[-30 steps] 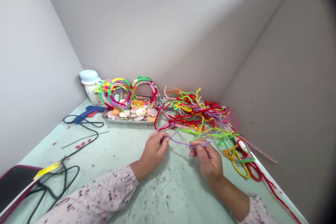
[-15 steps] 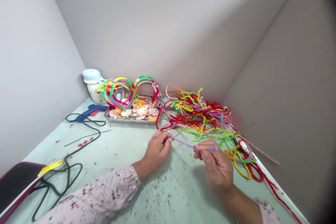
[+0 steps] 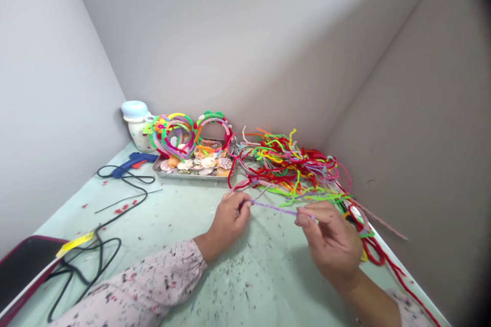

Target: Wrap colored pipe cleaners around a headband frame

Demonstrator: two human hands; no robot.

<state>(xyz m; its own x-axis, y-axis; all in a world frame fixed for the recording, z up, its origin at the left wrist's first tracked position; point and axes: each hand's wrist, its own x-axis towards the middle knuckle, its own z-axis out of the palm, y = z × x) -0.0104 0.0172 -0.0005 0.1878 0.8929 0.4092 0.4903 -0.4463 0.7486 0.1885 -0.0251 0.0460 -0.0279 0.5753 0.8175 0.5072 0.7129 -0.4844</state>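
A purple pipe cleaner (image 3: 274, 209) is stretched between my two hands above the table. My left hand (image 3: 229, 217) pinches one end of it, with the fingers curled in. A thin grey strand (image 3: 264, 191) and a pink pipe cleaner (image 3: 245, 184) also rise from behind that hand; how they join there is hidden. My right hand (image 3: 332, 242) is closed on the other end of the purple pipe cleaner between thumb and fingers, and a short tip shows at the thumb.
Behind my hands lies a tangled heap of coloured pipe cleaners (image 3: 295, 163). A metal tray (image 3: 192, 177) holds seashells (image 3: 207, 162), with fuzzy headbands (image 3: 172, 135) over it. At left are a blue glue gun (image 3: 130, 164), black cord (image 3: 143, 196), a lidded cup (image 3: 137, 130) and a dark tablet-like object (image 3: 30, 263).
My right hand has moved to the right along the purple pipe cleaner, so a longer stretch shows between the hands. My left hand has stayed in place.
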